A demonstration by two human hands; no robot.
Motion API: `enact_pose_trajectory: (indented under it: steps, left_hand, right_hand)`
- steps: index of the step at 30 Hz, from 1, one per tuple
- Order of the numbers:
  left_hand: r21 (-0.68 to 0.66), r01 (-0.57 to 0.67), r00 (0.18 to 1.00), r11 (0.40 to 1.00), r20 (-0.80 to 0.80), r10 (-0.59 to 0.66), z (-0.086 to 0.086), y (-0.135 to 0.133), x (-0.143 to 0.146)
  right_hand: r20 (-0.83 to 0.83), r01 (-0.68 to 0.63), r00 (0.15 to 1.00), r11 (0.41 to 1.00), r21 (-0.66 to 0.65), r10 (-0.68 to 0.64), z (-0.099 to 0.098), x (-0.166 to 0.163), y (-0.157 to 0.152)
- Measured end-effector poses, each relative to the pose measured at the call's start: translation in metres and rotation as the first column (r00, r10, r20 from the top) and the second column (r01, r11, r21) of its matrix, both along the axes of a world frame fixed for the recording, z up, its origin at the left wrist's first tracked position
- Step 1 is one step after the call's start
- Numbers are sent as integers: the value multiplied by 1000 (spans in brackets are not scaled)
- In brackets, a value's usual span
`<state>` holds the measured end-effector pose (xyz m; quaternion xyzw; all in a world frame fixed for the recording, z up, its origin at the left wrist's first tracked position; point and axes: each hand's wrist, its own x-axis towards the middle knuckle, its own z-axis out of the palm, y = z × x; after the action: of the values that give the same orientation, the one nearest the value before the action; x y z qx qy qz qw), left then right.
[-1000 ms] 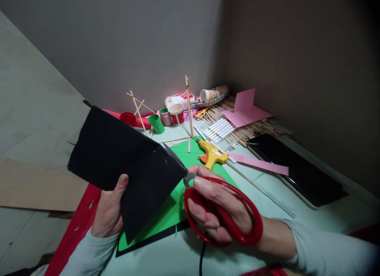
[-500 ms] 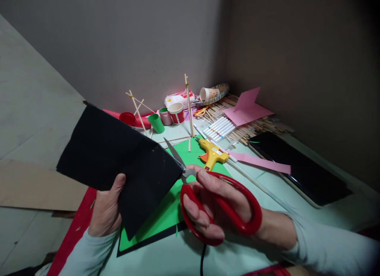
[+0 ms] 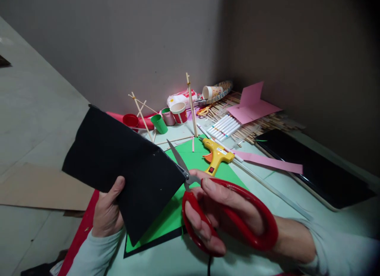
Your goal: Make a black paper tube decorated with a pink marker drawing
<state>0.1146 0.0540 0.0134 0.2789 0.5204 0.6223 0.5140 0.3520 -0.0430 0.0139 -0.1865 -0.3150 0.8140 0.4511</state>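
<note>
Black paper (image 3: 118, 157), bent along a crease, is held up at the left by my left hand (image 3: 108, 208). That hand's thumb presses on the near face; its other fingers are hidden behind. My right hand (image 3: 225, 212) grips red-handled scissors (image 3: 252, 228), fingers through the loops. The scissor blades are apart at the paper's right edge, one showing above it and the other hidden behind it. Beneath lies a green sheet (image 3: 166, 212) with a black border. Just beyond my right hand, a yellow glue gun (image 3: 218, 153) lies on its side.
Stick frames (image 3: 191, 105) stand at the back beside a green cup (image 3: 159, 124) and a red-and-white cup (image 3: 179, 113). White markers (image 3: 224, 127), a pile of sticks (image 3: 267, 125), folded pink paper (image 3: 252, 105) and a black tablet-like slab (image 3: 311, 169) fill the right side.
The whole view has shifted slightly, with most things appearing a little further right. The scissors remain at the black paper's edge, their handles spread somewhat wider.
</note>
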Motion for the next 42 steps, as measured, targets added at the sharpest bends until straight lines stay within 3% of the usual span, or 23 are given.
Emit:
enact_pose_trajectory:
  steps: [9,15,20,26,32,37,42]
  left_hand:
    - [49,54,998,997,34,-56,-1,2,-1]
    - [27,71,997,997,22,-72,-3,3,-1]
    - [-7,83,995,997,51,-82,-2,3,-1]
    - [-78,56,991,995,128,-46,6,1,3]
    - [-88,12,986,996,167,2,10,1,9]
    - [-31,25,992,999,124,-21,7,2,4]
    - [-2,123,990,992,68,-123,-3,2,-5]
  right_hand:
    - [-10,-35,999,999,2,35,-3,-2,0]
    - [-108,90,989,994,-66,-97,-2,-7,-5]
    - [-45,132,989,981,-141,-139,3,-8,-10]
    - [59,78,995,995,-55,-74,5,-2,-4]
    - [33,-15,999,999,-43,17,2,3,0]
    - [39,-40,998,998,-56,42,6,5,-2]
    - [59,-21,998,998,-66,25,6,5,-1]
